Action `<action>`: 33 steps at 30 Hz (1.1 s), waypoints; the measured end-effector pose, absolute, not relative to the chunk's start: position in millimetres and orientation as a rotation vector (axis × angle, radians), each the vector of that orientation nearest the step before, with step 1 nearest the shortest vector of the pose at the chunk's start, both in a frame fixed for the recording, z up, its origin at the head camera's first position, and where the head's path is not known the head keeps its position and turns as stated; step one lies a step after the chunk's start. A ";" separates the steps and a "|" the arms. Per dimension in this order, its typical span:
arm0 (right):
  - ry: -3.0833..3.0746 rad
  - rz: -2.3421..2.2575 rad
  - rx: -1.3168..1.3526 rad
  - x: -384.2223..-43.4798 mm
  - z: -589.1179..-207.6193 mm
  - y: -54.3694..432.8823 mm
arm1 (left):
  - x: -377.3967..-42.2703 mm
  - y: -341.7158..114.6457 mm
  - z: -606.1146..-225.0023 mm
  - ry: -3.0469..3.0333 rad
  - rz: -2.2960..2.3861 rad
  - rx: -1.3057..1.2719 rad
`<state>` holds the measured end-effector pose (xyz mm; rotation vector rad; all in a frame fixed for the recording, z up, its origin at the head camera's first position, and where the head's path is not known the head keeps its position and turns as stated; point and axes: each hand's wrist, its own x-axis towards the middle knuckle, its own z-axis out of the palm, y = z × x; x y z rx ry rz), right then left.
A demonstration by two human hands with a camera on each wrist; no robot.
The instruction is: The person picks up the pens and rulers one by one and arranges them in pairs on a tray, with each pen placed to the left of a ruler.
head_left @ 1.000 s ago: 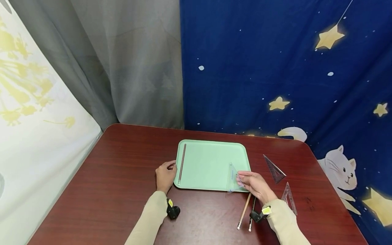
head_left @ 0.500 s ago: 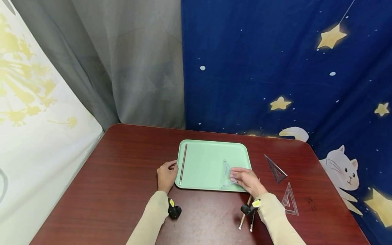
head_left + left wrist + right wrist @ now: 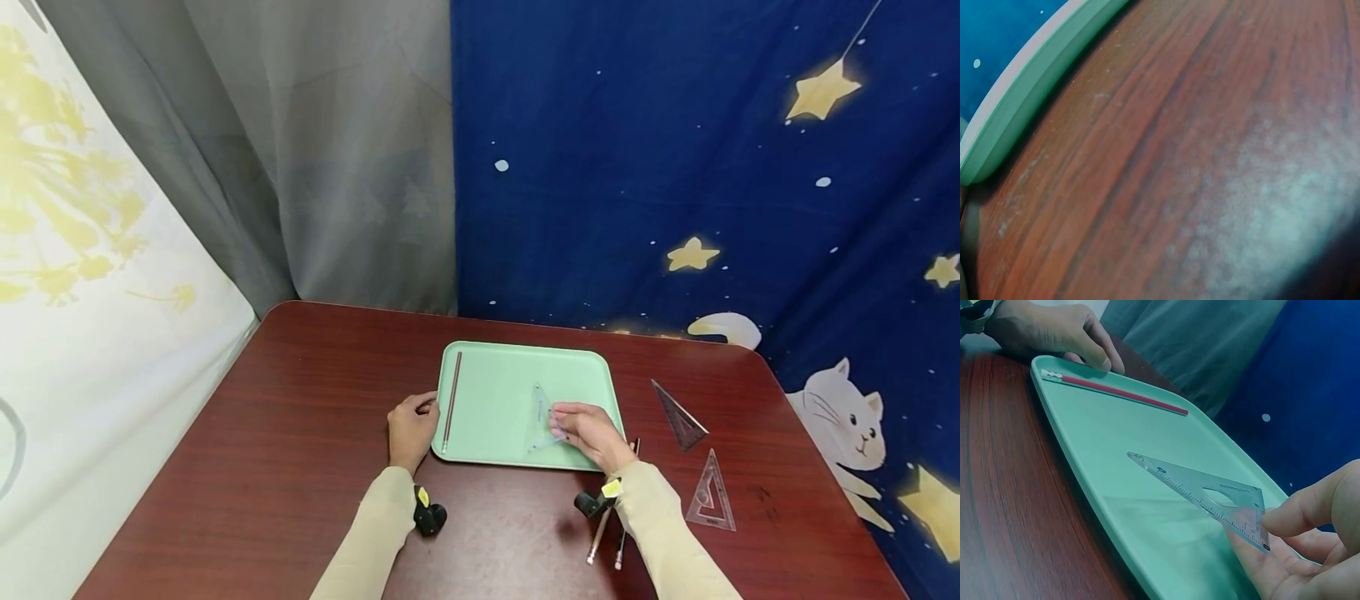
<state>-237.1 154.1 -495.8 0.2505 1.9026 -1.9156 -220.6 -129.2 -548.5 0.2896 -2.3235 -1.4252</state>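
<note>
While the right hand pinches a triangle, the tray obscures whether the left hand grips it.

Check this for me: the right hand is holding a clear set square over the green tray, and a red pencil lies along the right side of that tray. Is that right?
Not quite: the red pencil lies along the left side of the green tray, as the head view shows. The right hand does hold a clear set square over it.
</note>
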 end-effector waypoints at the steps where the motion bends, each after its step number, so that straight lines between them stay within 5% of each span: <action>1: 1.901 -1.915 0.250 -238.1 -495.5 151.4 | -220.6 -129.4 -548.7 -2.323 -1.427 0.292; 33: 1.946 -1.993 0.307 -261.5 -500.1 78.2 | -219.1 -127.9 -550.6 -2.369 -1.437 0.299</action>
